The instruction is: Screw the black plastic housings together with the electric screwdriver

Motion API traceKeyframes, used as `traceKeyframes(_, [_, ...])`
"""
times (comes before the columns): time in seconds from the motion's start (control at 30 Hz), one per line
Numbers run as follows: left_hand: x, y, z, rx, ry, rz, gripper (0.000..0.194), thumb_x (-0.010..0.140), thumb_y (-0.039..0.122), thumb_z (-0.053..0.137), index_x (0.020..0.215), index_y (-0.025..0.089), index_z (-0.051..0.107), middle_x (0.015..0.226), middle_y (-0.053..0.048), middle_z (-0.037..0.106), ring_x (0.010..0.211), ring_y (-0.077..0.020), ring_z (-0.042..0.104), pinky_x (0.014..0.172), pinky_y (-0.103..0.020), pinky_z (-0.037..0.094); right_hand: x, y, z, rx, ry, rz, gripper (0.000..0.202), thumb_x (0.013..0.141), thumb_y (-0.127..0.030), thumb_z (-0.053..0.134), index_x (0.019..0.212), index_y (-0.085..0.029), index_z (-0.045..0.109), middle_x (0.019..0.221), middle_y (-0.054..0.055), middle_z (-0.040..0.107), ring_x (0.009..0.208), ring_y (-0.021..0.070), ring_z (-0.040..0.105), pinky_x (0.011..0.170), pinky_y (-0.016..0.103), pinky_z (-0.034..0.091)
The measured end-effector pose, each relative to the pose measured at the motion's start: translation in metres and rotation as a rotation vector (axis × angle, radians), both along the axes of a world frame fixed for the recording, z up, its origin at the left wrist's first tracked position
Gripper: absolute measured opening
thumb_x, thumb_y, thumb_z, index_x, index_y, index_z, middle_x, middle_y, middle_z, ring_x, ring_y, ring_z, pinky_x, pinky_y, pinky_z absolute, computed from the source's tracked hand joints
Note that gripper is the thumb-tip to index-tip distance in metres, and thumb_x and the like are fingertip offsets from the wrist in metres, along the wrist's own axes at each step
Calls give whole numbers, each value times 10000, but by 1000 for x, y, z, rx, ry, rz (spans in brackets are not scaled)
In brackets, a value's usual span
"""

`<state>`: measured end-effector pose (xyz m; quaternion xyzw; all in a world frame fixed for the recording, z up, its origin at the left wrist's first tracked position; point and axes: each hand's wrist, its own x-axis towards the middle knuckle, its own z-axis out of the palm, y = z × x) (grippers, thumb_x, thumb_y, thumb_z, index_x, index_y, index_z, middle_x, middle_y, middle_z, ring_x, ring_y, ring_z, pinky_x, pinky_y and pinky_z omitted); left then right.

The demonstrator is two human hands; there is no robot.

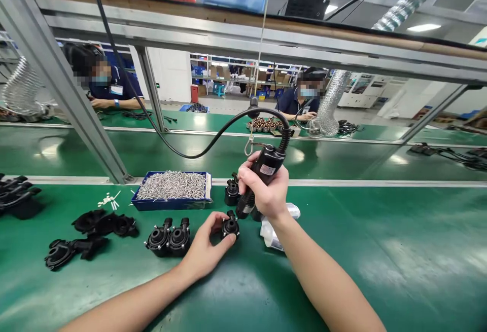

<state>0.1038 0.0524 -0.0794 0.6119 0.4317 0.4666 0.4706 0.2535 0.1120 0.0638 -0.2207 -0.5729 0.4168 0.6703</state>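
My left hand (208,246) pinches a small black pump housing (230,226) between thumb and fingers on the green bench. Wrapped around a black corded electric screwdriver (266,167), my right hand (266,190) holds it tilted, its lower end close to the pump's upper right side. The tip of the tool is hard to make out. Two similar pump housings (168,238) with screws around their rims stand left of my left hand. Another pump housing (231,190) stands behind, partly hidden by the right hand. A clear plastic-wrapped item (272,235) lies beneath my right wrist.
A blue tray (171,204) of screws sits behind the pumps. Black plastic parts (102,223) and small white pieces (109,200) lie left. The screwdriver's cable (182,155) loops across. A metal post (76,78) rises at left. Two co-workers (304,96) sit across the bench.
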Motion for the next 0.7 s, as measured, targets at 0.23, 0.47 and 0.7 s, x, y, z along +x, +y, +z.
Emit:
traceKeyframes(0.23, [0,2,3,-56,-71,1,344,844,398,772,1076,214,596,1041,-40,682,1003,-226,672,980,-361,537,-2,4,-4,11,-1,-15,325,792,-361,836,931,-215,581,674,-47,649,421,113,565,453,275,481])
traceKeyframes(0.47, [-1,2,4,-60,-74,-1,343,842,388,766,1082,208,599,1050,-42,687,1010,-222,680,985,-362,546,-4,4,-5,-7,-17,-22,371,777,-397,861,929,-218,574,685,-50,645,421,108,557,450,271,475])
traceKeyframes(0.7, [1,2,1,-76,-105,-8,345,850,395,774,1078,207,597,1050,-45,708,1012,-228,702,1007,-388,563,-9,5,-10,-47,-27,-33,328,781,-353,821,940,-218,568,676,-58,622,400,98,532,420,253,436])
